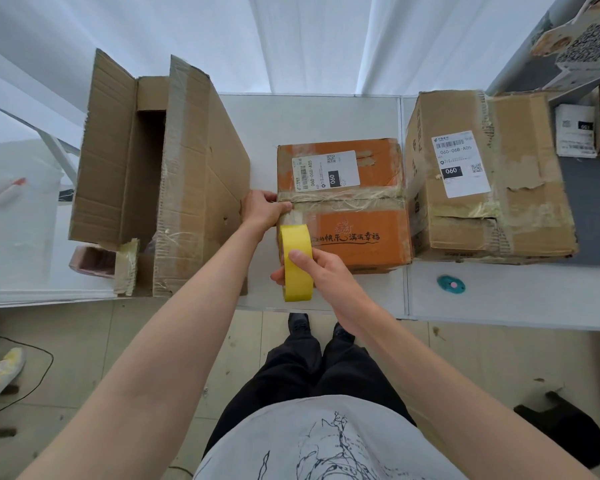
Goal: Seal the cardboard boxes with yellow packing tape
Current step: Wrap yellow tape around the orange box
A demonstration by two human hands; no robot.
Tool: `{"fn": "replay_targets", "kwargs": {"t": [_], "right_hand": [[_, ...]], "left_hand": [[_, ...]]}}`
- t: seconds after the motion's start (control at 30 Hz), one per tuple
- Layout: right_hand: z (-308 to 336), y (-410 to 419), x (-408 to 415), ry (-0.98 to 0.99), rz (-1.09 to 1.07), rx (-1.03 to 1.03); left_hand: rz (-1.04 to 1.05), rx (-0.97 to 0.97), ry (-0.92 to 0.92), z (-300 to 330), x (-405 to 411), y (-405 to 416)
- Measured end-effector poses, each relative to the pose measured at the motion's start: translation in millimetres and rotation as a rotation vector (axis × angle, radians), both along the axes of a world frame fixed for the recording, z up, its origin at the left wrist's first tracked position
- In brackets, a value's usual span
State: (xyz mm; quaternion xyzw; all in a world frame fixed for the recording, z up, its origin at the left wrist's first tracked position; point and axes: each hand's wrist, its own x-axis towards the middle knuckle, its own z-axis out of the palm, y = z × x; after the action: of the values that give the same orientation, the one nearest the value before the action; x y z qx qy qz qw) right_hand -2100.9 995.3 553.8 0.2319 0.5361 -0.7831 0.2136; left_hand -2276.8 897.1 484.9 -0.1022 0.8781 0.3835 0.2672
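**Now: the tape end is being anchored at the orange box's left edge**

Here the work sits at the start of a strip, not the end of one. The left hand (pixel 262 207) is curled over the left end of the orange box (pixel 343 206), thumb lying along the centre seam, fingers wrapped down the side; it appears to be pressing the free end of the tape onto the cardboard, though the end itself is too hard to make out against the old clear tape there. The right hand (pixel 317 271) grips the yellow tape roll (pixel 297 261) with the thumb on its outer face and the fingers behind, holding it upright just in front of the box's near-left corner, touching or nearly touching the box.

The orange box lies closed in the middle of the table (pixel 326 112), label up, its seam crossed only by worn, stringy tape. To its right stands a larger brown box (pixel 492 178), closed and patched; to its left a tall brown box (pixel 160 174) stands with its flaps open. No yellow strip shows on any of them, so by my judgement the task is barely begun.

The next move likely calls for the left hand to keep firm pressure on the anchored end while the right draws the roll rightward along the seam, keeping the strip taut and centred over the join.
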Motion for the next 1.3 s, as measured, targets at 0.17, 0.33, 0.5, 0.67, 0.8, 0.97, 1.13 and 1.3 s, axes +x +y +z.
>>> {"fn": "replay_targets", "kwargs": {"t": [0.17,0.33,0.5,0.67,0.8,0.97,1.13,1.3], "right_hand": [[-8.9,-11.2,28.2,-0.047,0.048,0.028],[-6.7,-10.8,31.0,-0.05,0.046,0.07],[1.6,-12.1,26.7,-0.047,0.028,0.099],[0.5,-14.3,23.2,-0.118,0.02,0.137],[-4.6,-18.8,30.0,-0.187,0.059,0.163],[-14.1,-25.3,36.0,-0.206,0.065,0.197],[-20.1,-25.2,35.8,-0.225,0.079,0.205],[-30.5,-23.9,33.8,-0.252,0.084,0.188]], "left_hand": [[0.037,0.074,-0.021,-3.5,0.3,-2.6],[0.05,0.109,-0.009,-5.1,3.1,-4.3],[0.073,0.173,-0.037,-6.0,2.3,-6.3],[0.077,0.185,-0.039,-8.2,2.3,-6.0],[0.079,0.179,-0.035,-10.1,1.1,-6.4],[0.08,0.185,-0.032,-11.3,2.2,-7.1],[0.077,0.189,-0.025,-11.4,2.6,-7.4],[0.03,0.166,0.032,-10.8,10.5,-8.8]]}}
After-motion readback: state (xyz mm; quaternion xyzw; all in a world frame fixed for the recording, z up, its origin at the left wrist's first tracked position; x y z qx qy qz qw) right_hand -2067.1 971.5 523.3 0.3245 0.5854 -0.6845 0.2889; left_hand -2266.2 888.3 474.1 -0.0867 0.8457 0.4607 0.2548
